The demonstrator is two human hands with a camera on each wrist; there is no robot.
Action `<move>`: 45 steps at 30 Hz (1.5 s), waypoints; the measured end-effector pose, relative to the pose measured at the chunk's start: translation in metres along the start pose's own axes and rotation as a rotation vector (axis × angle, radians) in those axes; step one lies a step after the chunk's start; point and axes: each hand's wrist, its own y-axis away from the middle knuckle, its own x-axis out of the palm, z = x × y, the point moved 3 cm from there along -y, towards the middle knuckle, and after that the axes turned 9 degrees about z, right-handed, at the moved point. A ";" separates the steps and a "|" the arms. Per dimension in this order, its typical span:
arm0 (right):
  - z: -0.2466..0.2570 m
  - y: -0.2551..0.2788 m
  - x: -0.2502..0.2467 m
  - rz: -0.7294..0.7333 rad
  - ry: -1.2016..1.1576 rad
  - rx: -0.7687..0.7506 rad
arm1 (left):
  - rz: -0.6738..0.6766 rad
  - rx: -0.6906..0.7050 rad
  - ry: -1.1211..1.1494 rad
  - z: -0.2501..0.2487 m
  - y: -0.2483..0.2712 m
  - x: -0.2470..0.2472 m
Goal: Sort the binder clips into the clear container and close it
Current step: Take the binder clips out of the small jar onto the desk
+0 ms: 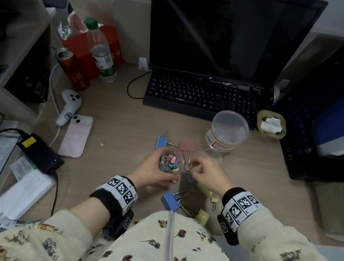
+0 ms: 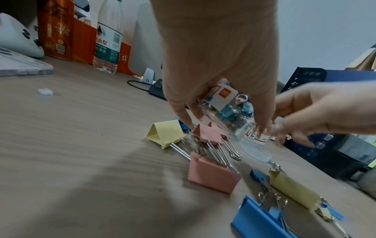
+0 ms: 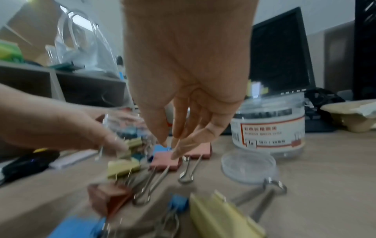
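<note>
My left hand (image 1: pixel 151 168) grips the small clear container (image 1: pixel 169 160) of clips above the desk (image 1: pixel 119 128) — right hand (image 1: pixel 209 173) just beside its rim, fingers relaxed, empty; large binder clips (image 2: pixel 211 173) crowd underneath.

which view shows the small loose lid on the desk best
Right wrist: the small lid lies whole and close before the large tub. Head shows it small beyond the right hand; left wrist shows it blurred under that hand.
</note>
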 end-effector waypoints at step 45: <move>0.034 -0.009 -0.029 -0.266 -0.270 -0.165 | 0.045 -0.005 0.038 0.007 -0.010 -0.005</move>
